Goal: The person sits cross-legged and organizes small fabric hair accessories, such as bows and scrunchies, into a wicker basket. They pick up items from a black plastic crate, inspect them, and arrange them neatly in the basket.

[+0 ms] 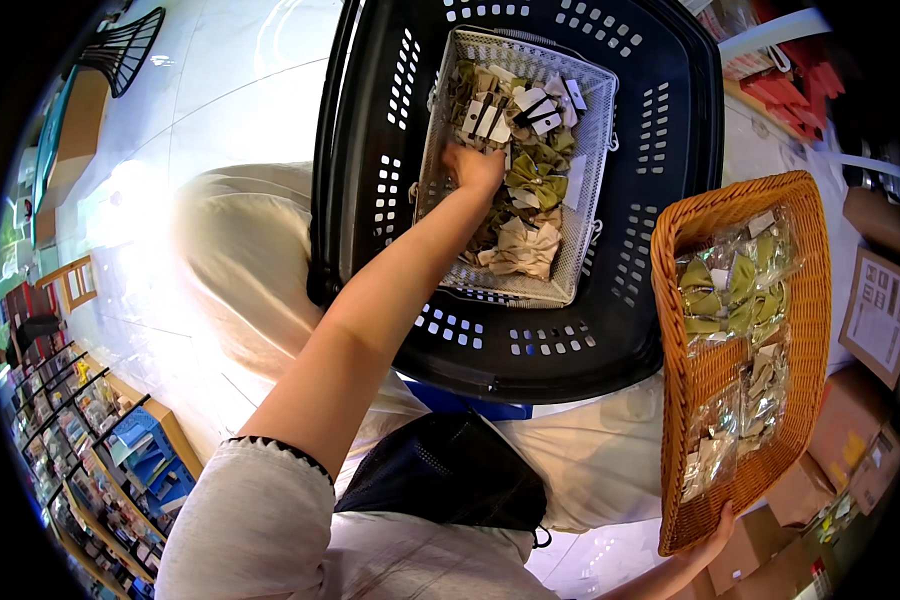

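My left hand (pixel 476 170) reaches down into a white mesh basket (pixel 592 215), at its left side. Its fingers are mostly hidden among the contents. Around it lie fabric bows: olive green ones (pixel 537 180), beige ones (pixel 522 248), and white cards with black clips (pixel 488 118) at the far end. Lower right, my right hand (pixel 712 545) grips the near rim of a brown wicker basket (pixel 675 400), which is tilted toward me. Clear packets of olive bows (pixel 735 295) and packets of beige bows (pixel 763 390) lie inside it.
The mesh basket sits inside a large black plastic basket (pixel 635 110) with slotted walls, between my legs. A black bag or pouch (pixel 440 470) rests at my waist. Cardboard boxes (pixel 850 420) stand at the right; stocked shelves (pixel 80 430) are at the left.
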`<action>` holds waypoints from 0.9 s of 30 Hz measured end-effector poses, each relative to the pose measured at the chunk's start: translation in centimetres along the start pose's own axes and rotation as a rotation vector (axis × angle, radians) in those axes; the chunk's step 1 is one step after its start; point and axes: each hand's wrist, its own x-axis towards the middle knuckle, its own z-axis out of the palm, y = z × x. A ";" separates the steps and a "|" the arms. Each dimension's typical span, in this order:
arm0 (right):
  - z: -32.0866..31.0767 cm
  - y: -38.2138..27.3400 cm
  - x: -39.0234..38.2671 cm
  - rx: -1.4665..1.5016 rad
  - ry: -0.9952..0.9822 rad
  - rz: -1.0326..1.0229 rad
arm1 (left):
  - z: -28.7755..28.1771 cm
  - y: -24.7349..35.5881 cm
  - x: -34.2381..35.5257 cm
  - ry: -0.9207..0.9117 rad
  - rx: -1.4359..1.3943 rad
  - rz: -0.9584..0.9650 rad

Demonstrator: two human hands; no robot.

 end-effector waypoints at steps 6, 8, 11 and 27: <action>0.7 -0.2 -0.4 -0.020 0.049 0.011 | 0.1 -3.8 4.1 -0.536 -0.475 -0.408; 1.2 -0.3 -0.4 -0.026 0.072 0.003 | 0.4 -2.9 2.3 -0.327 -0.442 -0.261; 1.3 0.2 -0.4 -0.004 0.053 0.015 | -0.5 -0.3 -2.1 -0.357 -0.368 -0.109; -0.4 0.3 -0.4 -0.019 -0.035 0.003 | -1.2 10.9 -0.2 -0.246 0.198 1.254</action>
